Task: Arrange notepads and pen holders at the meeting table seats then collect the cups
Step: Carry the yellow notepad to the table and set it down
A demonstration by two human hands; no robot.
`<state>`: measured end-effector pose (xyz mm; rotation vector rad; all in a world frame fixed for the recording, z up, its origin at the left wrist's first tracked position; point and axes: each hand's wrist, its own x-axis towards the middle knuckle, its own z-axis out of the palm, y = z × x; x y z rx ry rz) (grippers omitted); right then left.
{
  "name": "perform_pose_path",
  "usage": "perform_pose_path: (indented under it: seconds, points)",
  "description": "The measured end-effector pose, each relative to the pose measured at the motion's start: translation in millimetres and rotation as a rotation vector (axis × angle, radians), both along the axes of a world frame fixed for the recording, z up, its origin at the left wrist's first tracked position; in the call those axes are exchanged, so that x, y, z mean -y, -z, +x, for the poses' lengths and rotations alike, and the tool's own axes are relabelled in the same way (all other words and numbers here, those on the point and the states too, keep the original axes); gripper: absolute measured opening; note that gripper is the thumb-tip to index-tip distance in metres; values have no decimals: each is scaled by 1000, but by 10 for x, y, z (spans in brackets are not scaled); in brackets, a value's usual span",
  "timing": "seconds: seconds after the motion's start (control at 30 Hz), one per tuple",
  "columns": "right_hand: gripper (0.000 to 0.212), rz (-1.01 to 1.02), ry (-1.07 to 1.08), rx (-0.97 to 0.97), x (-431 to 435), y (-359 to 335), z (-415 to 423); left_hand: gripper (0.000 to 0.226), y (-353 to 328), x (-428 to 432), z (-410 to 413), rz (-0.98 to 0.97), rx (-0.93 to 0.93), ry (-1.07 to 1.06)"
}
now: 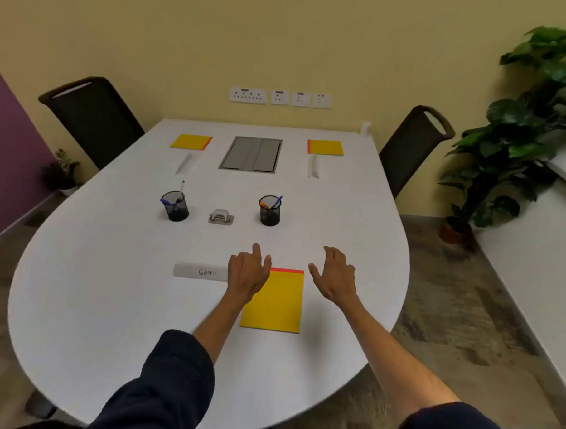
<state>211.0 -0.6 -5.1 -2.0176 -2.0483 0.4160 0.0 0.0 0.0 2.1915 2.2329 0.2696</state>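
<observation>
Both hands, the left hand (247, 272) and right hand (334, 276), are hovering open and empty above the near yellow notepad (276, 303) lying flat on the white table (94, 271). The pad is looking light, thin and flexible, best pinched at a side edge; 2 pen holders (175, 206) (270, 211) are standing beyond, with clear tabletop around.

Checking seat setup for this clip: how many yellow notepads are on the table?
3. One at the far left seat, one at the far right seat, one at the near edge, partly under the left hand.
</observation>
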Motion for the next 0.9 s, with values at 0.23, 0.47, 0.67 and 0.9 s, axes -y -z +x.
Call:
perform_pose_path:
  seconds: [0.23, 0.47, 0.67, 0.9]
  points:
    - [63, -168, -53, 40, -306, 489, -16, 25, 426, -183, -87, -106, -5, -66]
    - [59, -312, -107, -36, -528, 946, -8, 38, 893, -259, -62, -339, 94, -166]
    - [46, -470, -111, -69, -562, 1272, -10, 57, 1206, -214, 11, -577, 184, -294]
    - [43, -492, -78, -138, -571, 1445, -95, 78, 1409, -271, -60, -684, 328, -432]
